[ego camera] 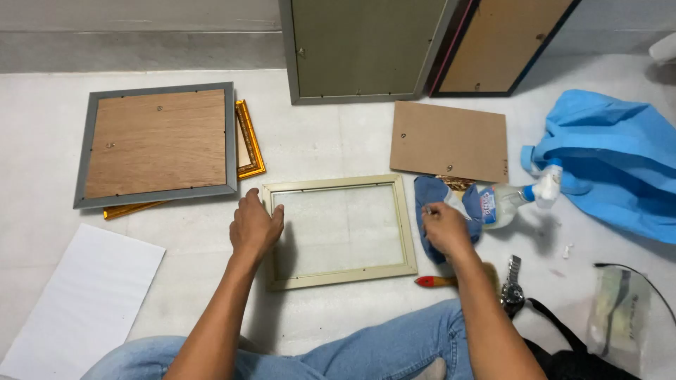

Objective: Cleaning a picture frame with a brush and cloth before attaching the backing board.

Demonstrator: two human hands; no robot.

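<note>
Cream frame [338, 231] lies face down on the floor [317, 141], backing board [449, 141] already off and set aside, glass still in. Left hand [255, 226] presses flat on its left edge; right hand [443, 229] pinches something tiny over the blue cloth [428, 193]. Cleaning and reassembly look still ahead.

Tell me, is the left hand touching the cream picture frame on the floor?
Touching. The head view shows the left hand resting on the left rail of the cream picture frame, fingers lying over its edge with no gap.
</note>
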